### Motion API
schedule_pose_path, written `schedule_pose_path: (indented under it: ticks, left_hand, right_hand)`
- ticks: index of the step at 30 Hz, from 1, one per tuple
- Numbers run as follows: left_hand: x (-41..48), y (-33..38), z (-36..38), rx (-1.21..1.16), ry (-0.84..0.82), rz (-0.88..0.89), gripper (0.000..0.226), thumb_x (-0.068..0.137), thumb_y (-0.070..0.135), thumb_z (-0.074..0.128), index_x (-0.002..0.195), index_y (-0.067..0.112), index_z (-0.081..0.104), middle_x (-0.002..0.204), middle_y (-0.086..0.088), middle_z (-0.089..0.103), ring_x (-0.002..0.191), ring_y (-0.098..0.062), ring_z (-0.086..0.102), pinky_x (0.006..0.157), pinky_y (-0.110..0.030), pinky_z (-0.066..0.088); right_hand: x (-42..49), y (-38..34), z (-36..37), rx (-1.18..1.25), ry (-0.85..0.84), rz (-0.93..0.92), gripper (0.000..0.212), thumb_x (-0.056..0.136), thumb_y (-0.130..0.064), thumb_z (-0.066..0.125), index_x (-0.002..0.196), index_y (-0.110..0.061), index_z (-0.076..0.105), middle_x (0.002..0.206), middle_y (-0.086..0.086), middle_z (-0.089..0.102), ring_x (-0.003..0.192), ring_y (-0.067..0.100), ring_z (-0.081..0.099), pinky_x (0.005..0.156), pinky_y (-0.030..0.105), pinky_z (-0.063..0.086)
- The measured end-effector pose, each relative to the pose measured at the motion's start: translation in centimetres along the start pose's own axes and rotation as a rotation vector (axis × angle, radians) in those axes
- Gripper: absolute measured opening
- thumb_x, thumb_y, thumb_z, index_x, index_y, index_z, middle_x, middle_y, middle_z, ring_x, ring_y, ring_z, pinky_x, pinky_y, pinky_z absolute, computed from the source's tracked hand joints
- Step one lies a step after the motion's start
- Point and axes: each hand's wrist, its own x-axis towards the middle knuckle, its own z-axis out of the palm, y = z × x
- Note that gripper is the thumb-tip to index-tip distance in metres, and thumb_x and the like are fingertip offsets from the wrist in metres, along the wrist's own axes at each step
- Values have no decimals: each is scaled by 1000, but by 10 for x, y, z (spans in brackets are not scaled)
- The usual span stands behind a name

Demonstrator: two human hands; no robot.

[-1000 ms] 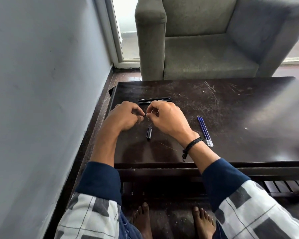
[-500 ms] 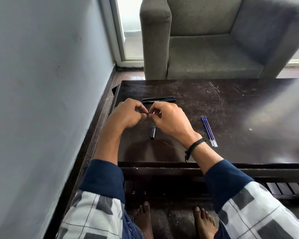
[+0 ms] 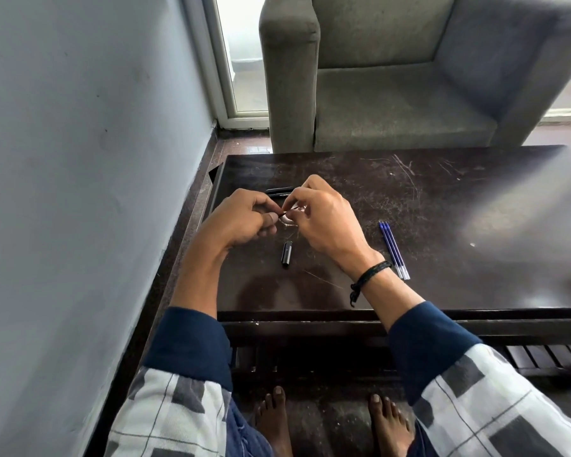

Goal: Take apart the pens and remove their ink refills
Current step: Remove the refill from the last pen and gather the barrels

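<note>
Grey armchair (image 3: 393,94) at 12 o'clock, behind the dark scratched table (image 3: 459,199) that fills the middle of the view. Grey wall at 9 o'clock, glass door frame at 11 o'clock. Bare feet on the floor at 6 o'clock, below the table edge.

Both forearms reach in from 6 o'clock, sleeves navy with checked fabric over the upper arms. Black braided wristband (image 3: 371,272) on the right wrist.

Left hand (image 3: 241,222): fingers curled closed, thumb and forefinger pinching the end of a thin dark pen part (image 3: 285,212). Right hand (image 3: 323,219): fingers curled, tips pinching the other end of the same part, held just above the tabletop. The two hands nearly touch at the pinch point. What exactly the part is, barrel or refill, cannot be told; most of it is hidden by the fingers.

Two black pens (image 3: 279,191) lie side by side on the table at 12 o'clock of the hands, partly covered by the right hand.

Two blue ink refills (image 3: 393,249) lie side by side at 3 o'clock of the right wrist, just beside it.

Short black pen cap (image 3: 286,254) lies on the table at 6 o'clock of the pinch point, between the two wrists, apart from both.
</note>
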Motion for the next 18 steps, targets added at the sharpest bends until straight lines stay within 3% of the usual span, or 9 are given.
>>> schedule_pose_path:
  ticks: [4, 8, 11, 14, 18]
  left_hand:
    - [-2, 2, -1, -10, -15, 5, 14, 98, 4, 61, 106, 8, 72, 84, -12, 75, 68, -11, 64, 69, -23, 52]
    - [-2, 0, 0, -23, -34, -3, 16, 94, -1, 65, 108, 2, 71, 81, -11, 73, 62, 0, 68, 71, -22, 54]
    - [-2, 0, -1, -3, -37, -4, 17, 92, -1, 67, 108, 3, 72, 82, -10, 73, 64, -1, 69, 71, -20, 55]
    - [-4, 3, -2, 4, -26, -18, 14, 93, -1, 66, 102, 6, 73, 82, -10, 72, 58, 4, 67, 60, -12, 52]
    - [-6, 2, -3, 7, 23, -48, 13, 93, 0, 66, 100, 7, 74, 87, -16, 75, 68, -11, 65, 65, -22, 51]
  right_hand:
    - [3, 4, -2, 25, -39, 29, 1, 88, -20, 74, 89, -21, 73, 94, -11, 57, 89, 13, 56, 75, 28, 42]
    - [2, 6, -2, -12, -69, -3, 2, 88, -18, 74, 88, -19, 72, 94, -9, 63, 91, 16, 56, 83, 34, 45]
    - [2, 7, -2, -1, -87, -14, 3, 88, -19, 74, 89, -20, 71, 94, -9, 62, 90, 15, 56, 81, 36, 47]
    - [4, 8, -5, 23, -108, 1, 8, 87, -25, 76, 92, -25, 71, 93, -12, 59, 85, 10, 56, 75, 32, 46]
    - [7, 22, -21, -4, -86, 166, 24, 79, -31, 82, 99, -32, 67, 95, -12, 62, 85, 11, 60, 74, 31, 49]
